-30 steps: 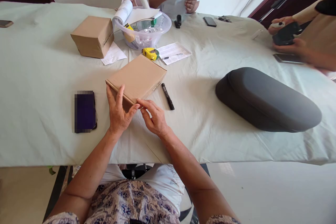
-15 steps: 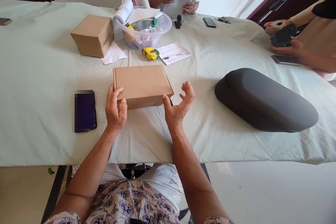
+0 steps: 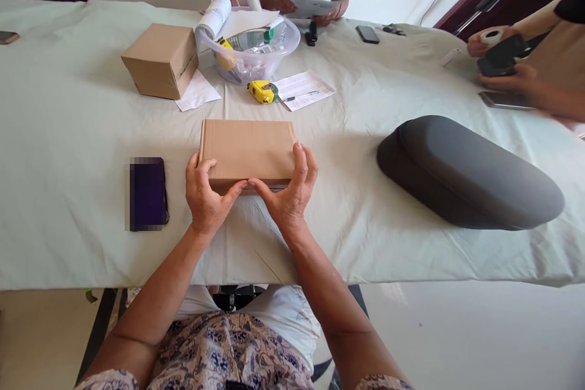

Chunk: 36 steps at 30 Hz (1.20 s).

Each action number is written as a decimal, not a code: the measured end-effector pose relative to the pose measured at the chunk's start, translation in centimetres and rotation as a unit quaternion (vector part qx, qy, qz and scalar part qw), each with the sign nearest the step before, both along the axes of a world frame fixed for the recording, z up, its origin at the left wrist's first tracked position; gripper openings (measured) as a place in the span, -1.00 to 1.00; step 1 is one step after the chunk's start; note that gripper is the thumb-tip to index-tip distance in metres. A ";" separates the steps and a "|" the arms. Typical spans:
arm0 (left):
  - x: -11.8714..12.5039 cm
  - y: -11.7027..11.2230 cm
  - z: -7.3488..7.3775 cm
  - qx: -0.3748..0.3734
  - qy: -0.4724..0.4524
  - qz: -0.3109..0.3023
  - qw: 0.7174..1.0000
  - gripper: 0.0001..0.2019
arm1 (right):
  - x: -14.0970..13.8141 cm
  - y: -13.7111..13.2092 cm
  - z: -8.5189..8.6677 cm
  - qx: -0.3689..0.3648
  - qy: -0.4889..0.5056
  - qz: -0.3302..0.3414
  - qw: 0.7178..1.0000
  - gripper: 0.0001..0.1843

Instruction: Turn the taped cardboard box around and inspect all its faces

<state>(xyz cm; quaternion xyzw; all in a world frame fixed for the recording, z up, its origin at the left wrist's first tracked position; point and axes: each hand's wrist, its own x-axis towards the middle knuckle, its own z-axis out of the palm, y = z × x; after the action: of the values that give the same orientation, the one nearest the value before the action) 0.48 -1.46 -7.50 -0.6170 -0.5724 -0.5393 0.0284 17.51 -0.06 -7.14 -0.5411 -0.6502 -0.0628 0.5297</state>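
Note:
A flat brown cardboard box (image 3: 247, 147) lies square on the pale cloth-covered table (image 3: 68, 128) in front of me. My left hand (image 3: 206, 195) grips its near left corner, thumb along the front edge. My right hand (image 3: 289, 192) grips its near right corner, fingers up the right side and thumb meeting the left thumb at the front edge. The black marker seen earlier is hidden behind the box and my right hand.
A dark phone (image 3: 147, 193) lies left of my hands, a grey padded case (image 3: 466, 173) to the right. Behind the box: a yellow tape measure (image 3: 262, 91), papers (image 3: 304, 89), a clear bowl (image 3: 250, 49) of items, a taller cardboard box (image 3: 159, 61). Other people's hands work at the far and right edges.
The box was turned from a skewed angle to lie square. My right hand, open in the air half a second ago, has come back onto the box's near right corner.

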 end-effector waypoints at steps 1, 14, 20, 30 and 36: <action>0.0 0.0 0.0 0.001 -0.001 0.000 1.000 -0.29 | -0.1 0.0 0.0 -0.004 0.004 0.001 1.000 0.06; -1.1 0.4 0.7 -0.018 -0.144 -0.041 0.989 -0.53 | 1.5 0.9 -0.1 -0.085 0.316 0.092 0.940 -0.49; -1.4 0.5 0.8 -0.028 -0.161 -0.058 0.985 -0.58 | 2.2 0.8 1.2 -0.135 0.363 0.092 0.917 -0.65; -1.8 1.0 0.5 -0.090 -0.235 -0.005 0.968 -0.30 | 2.8 1.7 0.1 -0.172 0.362 0.152 0.903 -0.53; -2.6 1.7 -0.2 -0.128 -0.258 0.006 0.958 -0.35 | 4.3 2.7 -0.7 -0.233 0.331 0.260 0.877 -0.24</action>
<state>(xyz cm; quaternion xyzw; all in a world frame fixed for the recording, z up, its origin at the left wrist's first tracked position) -2.12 0.21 -7.66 -0.4523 -0.6281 -0.6019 -0.1966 21.76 2.68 -7.85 -0.4493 -0.5504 0.4130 0.5698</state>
